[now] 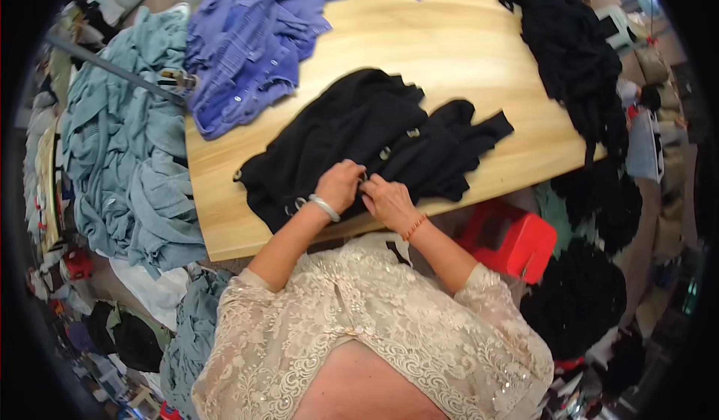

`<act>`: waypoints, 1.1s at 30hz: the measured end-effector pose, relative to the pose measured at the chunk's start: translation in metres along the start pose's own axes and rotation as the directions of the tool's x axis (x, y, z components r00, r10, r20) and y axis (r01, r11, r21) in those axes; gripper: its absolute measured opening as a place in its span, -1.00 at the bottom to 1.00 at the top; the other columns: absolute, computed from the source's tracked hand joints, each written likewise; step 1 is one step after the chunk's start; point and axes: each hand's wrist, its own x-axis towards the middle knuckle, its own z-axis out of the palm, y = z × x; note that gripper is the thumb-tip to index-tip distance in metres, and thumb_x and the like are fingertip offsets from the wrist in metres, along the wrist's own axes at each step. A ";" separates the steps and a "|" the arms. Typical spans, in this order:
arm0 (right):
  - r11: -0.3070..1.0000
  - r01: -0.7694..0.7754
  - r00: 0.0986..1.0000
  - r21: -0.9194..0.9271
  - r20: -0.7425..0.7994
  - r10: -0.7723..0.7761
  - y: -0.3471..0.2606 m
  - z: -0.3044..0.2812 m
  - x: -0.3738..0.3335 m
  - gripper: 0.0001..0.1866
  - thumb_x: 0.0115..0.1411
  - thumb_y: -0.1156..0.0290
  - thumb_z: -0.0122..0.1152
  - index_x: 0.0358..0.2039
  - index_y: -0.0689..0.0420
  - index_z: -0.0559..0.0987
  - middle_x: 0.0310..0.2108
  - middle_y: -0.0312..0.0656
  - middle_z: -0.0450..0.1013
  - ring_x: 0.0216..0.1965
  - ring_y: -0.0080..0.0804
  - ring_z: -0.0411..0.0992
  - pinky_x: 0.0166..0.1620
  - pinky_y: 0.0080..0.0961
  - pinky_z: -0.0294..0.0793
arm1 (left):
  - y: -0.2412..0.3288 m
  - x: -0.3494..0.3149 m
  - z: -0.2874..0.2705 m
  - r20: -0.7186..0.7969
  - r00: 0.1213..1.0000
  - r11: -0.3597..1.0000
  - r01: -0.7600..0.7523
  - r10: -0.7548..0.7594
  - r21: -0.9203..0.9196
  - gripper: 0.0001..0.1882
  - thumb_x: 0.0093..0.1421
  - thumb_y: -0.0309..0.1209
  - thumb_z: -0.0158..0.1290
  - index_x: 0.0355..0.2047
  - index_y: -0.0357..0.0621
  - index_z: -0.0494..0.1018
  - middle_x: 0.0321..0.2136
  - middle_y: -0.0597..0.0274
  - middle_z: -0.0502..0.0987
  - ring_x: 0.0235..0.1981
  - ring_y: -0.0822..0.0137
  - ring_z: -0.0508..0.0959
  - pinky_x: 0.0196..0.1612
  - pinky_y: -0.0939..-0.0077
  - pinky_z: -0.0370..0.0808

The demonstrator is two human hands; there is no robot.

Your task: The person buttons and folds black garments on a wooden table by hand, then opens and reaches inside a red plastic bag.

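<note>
A black top [374,139] lies spread out flat on the wooden tabletop [464,53], close to the near edge where the person sits. It has small shiny buttons or rings on it.

The left hand [341,184] rests on the black top, right at the near edge of the tabletop. Its fingers are curled in and pinch a bit of the cloth. There is a pale bangle on that wrist. The right hand [388,199] is just beside it, touching the same spot. Its fingers are bent too and hold the cloth where a small shiny piece sits. An orange bead band is on that wrist. The two hands almost touch each other.

The black top looks soft and light. It bends and folds easily, and it will not break. It will flop if you lift it by one corner, so I think it is best to hold it by an edge or seam with both hands. The little shiny pieces are hard and small, so fingertips are needed there.

A purple heap of clothes [255,38] lies at the far left corner of the tabletop. A black heap [569,53] hangs over the right edge. A big pile of pale blue clothes [127,135] is off the left edge. A red stool [509,240] stands below the near edge on the right.
</note>
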 end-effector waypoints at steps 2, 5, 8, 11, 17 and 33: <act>1.000 -0.009 1.000 0.011 -0.023 0.010 0.012 0.010 -0.006 -0.85 0.07 0.35 0.24 -0.41 0.11 0.49 -0.39 -0.16 0.40 -0.49 -0.12 0.48 -0.41 -0.23 0.50 | -0.002 0.013 0.008 0.073 0.997 0.997 0.017 -0.022 0.076 -0.79 0.01 -0.53 0.10 -0.29 -0.12 0.53 -0.37 0.14 0.45 -0.30 0.08 0.51 -0.20 0.29 0.50; 0.997 -0.022 0.999 0.070 -0.029 0.024 0.010 0.013 -0.010 -0.86 0.07 0.37 0.23 -0.41 0.12 0.48 -0.38 -0.14 0.39 -0.46 -0.09 0.47 -0.40 -0.20 0.48 | 0.000 0.018 0.004 0.185 0.968 0.949 -0.210 0.169 0.233 -0.92 -0.04 -0.44 0.10 -0.47 -0.07 0.51 -0.41 0.14 0.40 -0.33 0.13 0.46 -0.29 0.28 0.45; 0.994 -0.045 0.999 0.095 0.000 0.045 0.010 0.013 -0.014 -0.85 0.05 0.41 0.23 -0.37 0.13 0.47 -0.36 -0.12 0.39 -0.42 -0.05 0.47 -0.36 -0.18 0.48 | 0.004 0.019 0.004 0.237 0.950 0.918 -0.268 0.202 0.293 -0.94 -0.02 -0.42 0.04 -0.59 -0.08 0.41 -0.43 0.12 0.38 -0.33 0.14 0.44 -0.31 0.29 0.40; 0.991 -0.073 0.997 0.108 -0.001 0.074 0.006 0.005 -0.011 -0.83 0.03 0.46 0.22 -0.33 0.13 0.46 -0.37 -0.10 0.39 -0.41 -0.02 0.46 -0.35 -0.16 0.46 | 0.003 0.018 0.004 0.205 0.979 0.996 -0.036 0.018 0.084 -0.92 -0.03 -0.44 0.14 -0.54 -0.17 0.48 -0.49 0.10 0.48 -0.40 0.11 0.51 -0.33 0.30 0.45; 0.952 -0.201 0.970 0.229 -0.085 0.226 -0.011 -0.015 -0.005 -0.66 0.01 0.53 0.26 -0.16 0.14 0.46 -0.23 -0.05 0.47 -0.28 -0.02 0.50 -0.27 -0.23 0.50 | 0.004 0.021 -0.019 0.495 0.761 0.542 0.648 -0.420 -0.535 -0.86 0.07 -0.42 0.23 -0.45 -0.25 0.57 -0.56 0.36 0.56 -0.54 0.58 0.49 -0.48 0.66 0.44; 0.997 -0.056 0.998 0.059 0.005 0.056 0.006 -0.003 -0.014 -0.62 0.10 0.32 0.21 -0.09 0.15 0.41 -0.32 -0.05 0.39 -0.37 0.02 0.47 -0.33 -0.14 0.49 | -0.021 -0.002 0.007 0.536 0.756 0.447 0.655 -0.376 -0.610 -0.81 0.12 -0.39 0.23 -0.31 -0.26 0.59 -0.45 0.35 0.60 -0.43 0.59 0.52 -0.34 0.68 0.49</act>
